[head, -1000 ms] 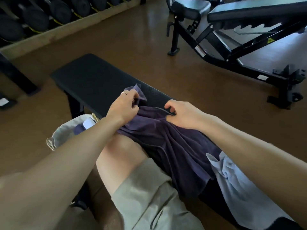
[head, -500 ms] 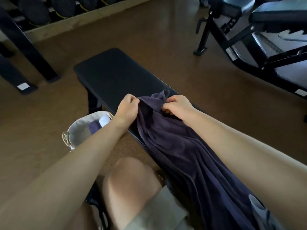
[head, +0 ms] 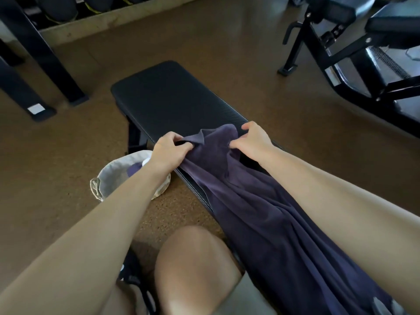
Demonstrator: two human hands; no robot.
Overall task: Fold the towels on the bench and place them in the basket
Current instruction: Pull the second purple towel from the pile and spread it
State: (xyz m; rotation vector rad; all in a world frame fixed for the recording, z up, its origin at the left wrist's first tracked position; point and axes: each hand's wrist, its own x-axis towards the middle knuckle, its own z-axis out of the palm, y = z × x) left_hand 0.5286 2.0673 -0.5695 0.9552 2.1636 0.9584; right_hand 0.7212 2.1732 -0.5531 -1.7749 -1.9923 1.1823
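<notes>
Gripping the far end of the dark purple towel, the left hand pinches one corner with fingers closed while the right hand clamps the other. The towel lies rumpled along the black bench, its long axis running from 5 o'clock up toward 11 o'clock. At 9 o'clock of the hands, the pale fabric basket sits on the floor beside the bench.

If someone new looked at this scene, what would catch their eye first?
Most likely the dark purple towel, bunched lengthwise along the near half of the black bench, with the left hand and right hand gripping its far edge. Next, the pale basket on the floor left of the bench, already holding some cloth.
</notes>
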